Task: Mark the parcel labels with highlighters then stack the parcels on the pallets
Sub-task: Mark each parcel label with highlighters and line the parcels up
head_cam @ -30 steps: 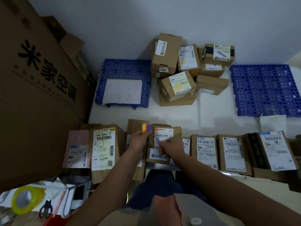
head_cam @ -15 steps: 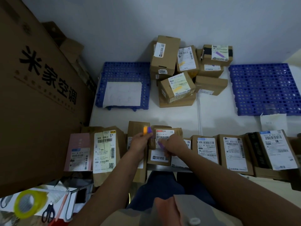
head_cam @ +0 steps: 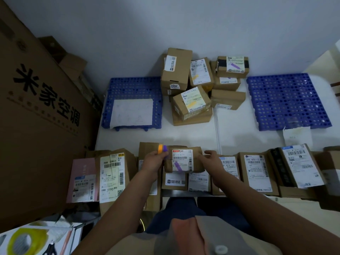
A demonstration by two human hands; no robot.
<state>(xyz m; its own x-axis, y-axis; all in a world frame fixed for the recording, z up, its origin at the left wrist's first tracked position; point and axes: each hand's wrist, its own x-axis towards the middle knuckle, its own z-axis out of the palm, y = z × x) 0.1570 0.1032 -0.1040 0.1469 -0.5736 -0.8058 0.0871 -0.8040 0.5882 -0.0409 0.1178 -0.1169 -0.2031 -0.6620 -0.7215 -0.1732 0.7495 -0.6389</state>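
Observation:
A small brown parcel (head_cam: 197, 162) lies on top of the row of parcels (head_cam: 257, 172) in front of me; its white label carries a purple stroke (head_cam: 177, 166). My left hand (head_cam: 153, 161) grips an orange and a purple highlighter (head_cam: 162, 148) at the parcel's left end. At the parcel's right end, my right hand (head_cam: 211, 160) holds it. Beyond the row lie a blue pallet (head_cam: 132, 85) bearing a white sheet, a pile of marked parcels (head_cam: 191, 100) in the middle, and a second blue pallet (head_cam: 287, 100) at the right.
A very large printed cardboard box (head_cam: 36, 107) walls off the left side. A yellow tape roll (head_cam: 24, 242) and scissors (head_cam: 49, 250) lie at the bottom left. A white paper (head_cam: 296, 136) sits by the right pallet's front edge. The white wall is behind.
My right hand has moved off the label to the parcel's right end, uncovering a purple stroke on the label. My left hand stays at the left end with the highlighters.

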